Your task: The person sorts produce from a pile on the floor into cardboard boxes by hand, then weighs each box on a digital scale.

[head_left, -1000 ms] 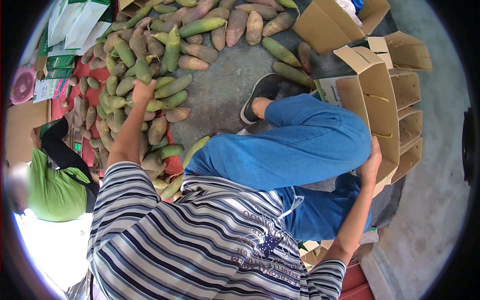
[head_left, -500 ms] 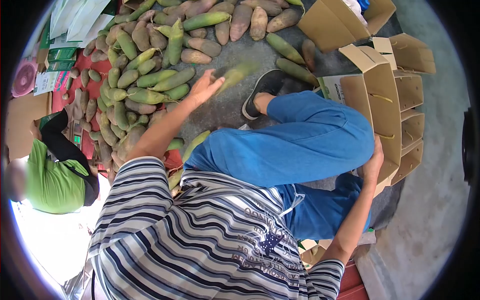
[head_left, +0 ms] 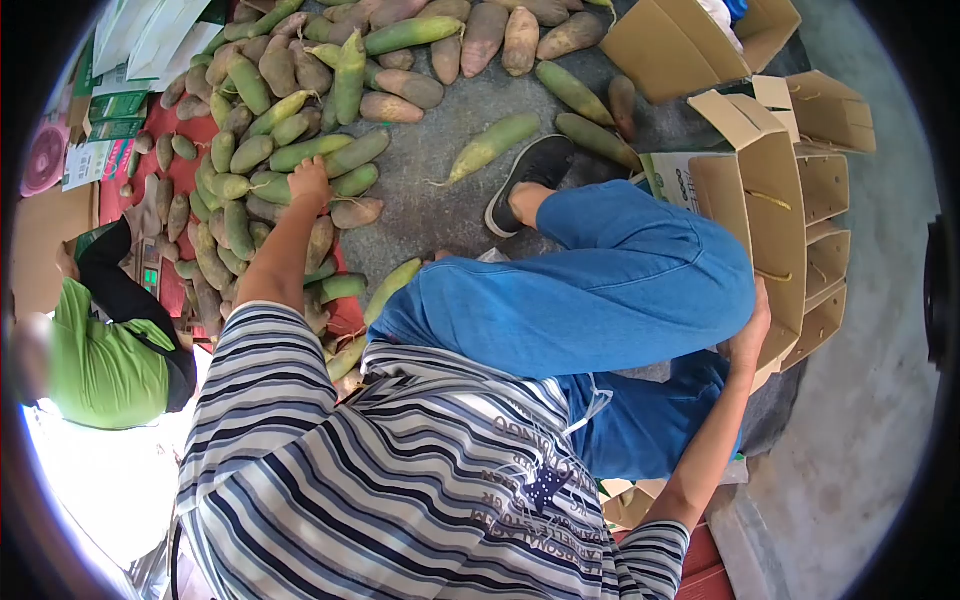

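My left hand (head_left: pixel 311 184) reaches into the heap of radishes on the left, its fingers curled down over a green radish (head_left: pixel 272 186) that they partly hide. Other green radishes (head_left: pixel 358 153) lie close around the fingers, mixed with brownish-pink radishes (head_left: pixel 357 212). A single yellow-green radish (head_left: pixel 495 145) lies apart on the dark floor, between the heap and my shoe (head_left: pixel 528 182). On the right, my right hand (head_left: pixel 750 328) rests against my bent knee, beside an open cardboard box (head_left: pixel 768 215). Its fingers are mostly hidden.
Several open cardboard boxes (head_left: pixel 825 190) with cord handles line the right side. Another box (head_left: pixel 675 45) stands at the top right. A person in a green shirt (head_left: pixel 105 360) crouches at far left near a red mat (head_left: pixel 200 135). Two green radishes (head_left: pixel 596 140) lie by the boxes.
The yellow-green radish, blurred beside my left hand before, now lies on the floor. My left hand has moved left onto the heap. My right hand stays near my knee.
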The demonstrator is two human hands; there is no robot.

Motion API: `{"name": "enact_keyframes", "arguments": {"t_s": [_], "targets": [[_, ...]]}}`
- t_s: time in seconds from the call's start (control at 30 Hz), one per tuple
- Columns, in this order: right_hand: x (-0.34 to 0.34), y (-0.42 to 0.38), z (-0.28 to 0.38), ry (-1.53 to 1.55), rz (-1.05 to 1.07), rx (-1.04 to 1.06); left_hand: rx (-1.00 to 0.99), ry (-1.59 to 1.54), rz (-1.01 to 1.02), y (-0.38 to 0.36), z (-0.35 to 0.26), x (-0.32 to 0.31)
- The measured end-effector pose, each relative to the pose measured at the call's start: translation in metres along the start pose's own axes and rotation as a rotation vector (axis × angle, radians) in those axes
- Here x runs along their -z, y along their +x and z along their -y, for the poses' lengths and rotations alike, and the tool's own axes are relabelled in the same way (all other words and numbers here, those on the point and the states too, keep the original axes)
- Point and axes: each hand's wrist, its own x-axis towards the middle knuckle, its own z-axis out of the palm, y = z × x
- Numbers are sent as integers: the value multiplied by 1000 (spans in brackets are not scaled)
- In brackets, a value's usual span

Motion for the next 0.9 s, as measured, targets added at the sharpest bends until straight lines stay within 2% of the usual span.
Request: {"name": "enact_keyframes", "arguments": {"t_s": [0.07, 0.17, 0.27, 0.37, 0.43, 0.53, 0.63, 0.67, 0.73, 0.77, 0.8, 0.83, 0.9], "targets": [[3, -3, 7, -80, 14, 16, -2, 21, 32, -1, -2, 5], [0, 0, 2, -65, -8, 43, -21, -144, 49, 2, -9, -15], [1, -1, 2, -80, -11, 50, -98, -334, -105, -8, -16, -27], [4, -1, 2, -75, 60, -7, -143, -681, 53, -16, -37, -26], [4, 1, 3, -56, 86, -46, -265, -864, 93, -47, -62, -3], [5, -1, 8, -75, 93, -86, -489, -841, -45, -54, -96, 6], [4, -3, 14, -85, 63, -52, -365, -1188, 3, -55, -106, 31], [0, -1, 3, -40, 22, -6, -359, -1100, -31, -59, -94, 47], [-2, -1, 1, -24, -27, 45, -403, -495, -192, -6, -52, -10], [0, -1, 8, -55, -26, 49, -294, -192, -56, -18, -35, 7], [1, -3, 11, -86, -22, 53, -287, 46, 19, -15, -14, 0], [0, -3, 10, -92, -14, 45, -233, 161, 124, -6, 7, -16], [0, -2, 10, -108, -2, 34, -248, 387, 77, -15, 22, -16]]}}
